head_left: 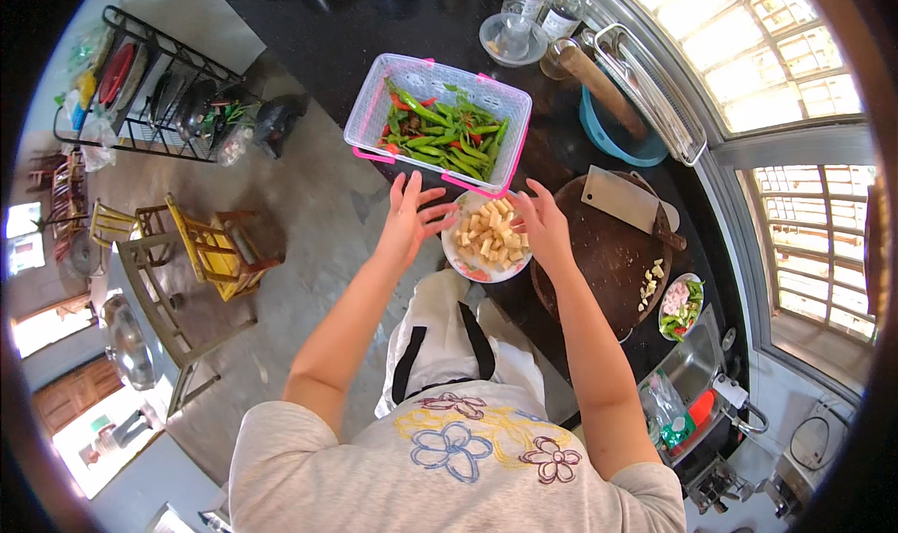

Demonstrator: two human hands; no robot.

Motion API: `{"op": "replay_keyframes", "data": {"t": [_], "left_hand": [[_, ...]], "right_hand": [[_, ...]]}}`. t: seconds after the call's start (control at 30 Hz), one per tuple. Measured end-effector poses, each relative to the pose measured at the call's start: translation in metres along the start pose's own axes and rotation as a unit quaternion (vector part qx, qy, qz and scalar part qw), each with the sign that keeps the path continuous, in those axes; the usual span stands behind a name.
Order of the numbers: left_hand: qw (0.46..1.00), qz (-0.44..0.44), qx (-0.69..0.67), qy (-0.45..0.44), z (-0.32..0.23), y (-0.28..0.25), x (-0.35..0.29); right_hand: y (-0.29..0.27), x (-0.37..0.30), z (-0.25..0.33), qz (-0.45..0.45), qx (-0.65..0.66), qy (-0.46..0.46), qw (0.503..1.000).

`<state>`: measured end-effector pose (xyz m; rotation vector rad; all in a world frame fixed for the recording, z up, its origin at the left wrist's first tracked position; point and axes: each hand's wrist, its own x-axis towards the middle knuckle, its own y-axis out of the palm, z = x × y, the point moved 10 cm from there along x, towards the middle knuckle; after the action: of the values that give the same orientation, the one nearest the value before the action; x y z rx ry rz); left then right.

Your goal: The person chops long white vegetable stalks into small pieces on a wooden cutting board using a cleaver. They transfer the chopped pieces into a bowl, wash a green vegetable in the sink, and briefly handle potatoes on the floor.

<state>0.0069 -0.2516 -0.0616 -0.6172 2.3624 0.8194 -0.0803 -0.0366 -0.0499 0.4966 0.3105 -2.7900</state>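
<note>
Both hands open, fingers spread, grasping nothing: left hand (412,217) and right hand (541,222) flanking a plate of pale cubed food (486,238). Beyond the fingertips, a white basket of green peppers (440,121). Right of the right hand, a round board (608,252) bearing a cleaver (625,199). Seemingly between steps; next likely needs gripping the plate's rim levelly.

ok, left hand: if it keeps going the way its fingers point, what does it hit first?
Likely the white plastic basket of green and red peppers: the left hand, fingers spread, points up toward the basket's pink-edged near rim. Depth is unclear; it may be above the rim.
</note>
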Motion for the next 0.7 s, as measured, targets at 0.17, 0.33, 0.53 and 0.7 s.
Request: {"op": "replay_keyframes", "data": {"t": [0.17, 0.33, 0.53, 0.7], "left_hand": [[0.999, -0.001, -0.002, 0.053, -0.025, 0.009, 0.033], [0.997, 0.049, 0.007, 0.055, -0.034, 0.03, 0.056], [0.968, 0.119, 0.222, 0.005, -0.046, 0.034, 0.068], [0.843, 0.181, 0.494, 0.112, -0.06, 0.062, 0.024]], "right_hand": [[0.025, 0.032, 0.028, -0.005, -0.051, 0.007, 0.999], [0.013, 0.071, 0.039, -0.052, -0.018, 0.011, 0.998], [-0.009, 0.082, 0.05, -0.07, -0.049, -0.05, 0.995], [-0.023, -0.026, -0.066, 0.055, -0.258, 0.072, 0.962]]}}
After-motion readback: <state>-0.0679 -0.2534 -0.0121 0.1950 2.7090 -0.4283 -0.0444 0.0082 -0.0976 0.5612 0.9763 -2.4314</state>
